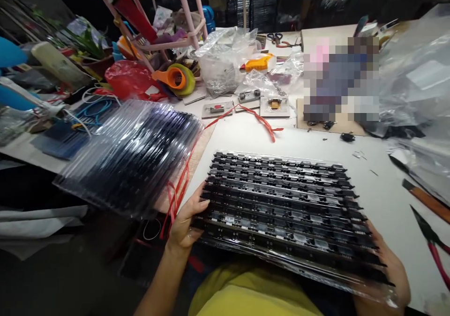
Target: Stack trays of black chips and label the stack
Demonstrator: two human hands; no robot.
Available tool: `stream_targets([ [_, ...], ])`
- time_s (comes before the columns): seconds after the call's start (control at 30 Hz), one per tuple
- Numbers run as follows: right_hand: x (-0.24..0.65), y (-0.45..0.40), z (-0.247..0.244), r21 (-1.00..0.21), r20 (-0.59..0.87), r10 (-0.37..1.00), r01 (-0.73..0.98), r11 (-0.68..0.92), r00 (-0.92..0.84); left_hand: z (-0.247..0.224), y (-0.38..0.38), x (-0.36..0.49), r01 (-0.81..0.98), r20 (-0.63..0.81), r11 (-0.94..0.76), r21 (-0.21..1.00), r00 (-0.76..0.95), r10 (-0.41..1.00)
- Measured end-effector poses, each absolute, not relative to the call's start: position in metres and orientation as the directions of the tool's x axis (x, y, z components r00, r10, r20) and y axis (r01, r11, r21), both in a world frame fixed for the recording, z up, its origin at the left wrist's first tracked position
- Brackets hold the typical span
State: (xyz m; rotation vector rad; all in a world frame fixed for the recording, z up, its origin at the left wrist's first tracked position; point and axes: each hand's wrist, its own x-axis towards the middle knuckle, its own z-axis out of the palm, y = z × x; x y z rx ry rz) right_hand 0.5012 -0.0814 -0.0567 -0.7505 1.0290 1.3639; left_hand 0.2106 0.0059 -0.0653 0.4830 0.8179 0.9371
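Note:
A clear plastic tray [281, 203] filled with rows of black parts is held at the table's front edge. My left hand [186, 220] grips its left side, the thumb on top near the corner and the other fingers mostly under it. Around the right edge is my right hand [390, 269], its fingers largely hidden beneath the tray. To the left, a stack of similar clear trays [133, 156] with dark contents lies beside a red plastic string [179, 189].
Red-handled cutters [434, 245] and an orange-brown tool [427, 199] lie at the right. Behind are small metal blocks [217, 109], a clear plastic bag [225, 63], an orange tape roll [176, 78] and a pink rack [186, 13]. Large plastic sheeting [418, 72] stands at the far right.

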Motion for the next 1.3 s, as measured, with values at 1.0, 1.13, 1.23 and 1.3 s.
stream_targets([
  [1.0,0.508,-0.085,-0.068,-0.489,-0.539,0.803,-0.871,-0.054,0.253,-0.066,0.012,0.211,-0.511,-0.598,0.533,0.674,0.046,0.8],
  [1.13,0.508,-0.085,-0.07,-0.592,-0.53,0.742,-0.806,0.021,0.409,-0.071,0.012,0.207,-0.477,-0.545,0.506,0.719,0.066,0.836],
  [1.23,0.509,-0.084,-0.07,-0.574,-0.537,0.751,-0.819,0.008,0.384,-0.072,0.012,0.207,-0.438,-0.516,0.522,0.732,0.145,0.844],
  [1.3,0.51,-0.084,-0.071,-0.563,-0.547,0.746,-0.826,0.007,0.379,-0.071,0.012,0.208,-0.433,-0.507,0.533,0.727,0.185,0.842],
])
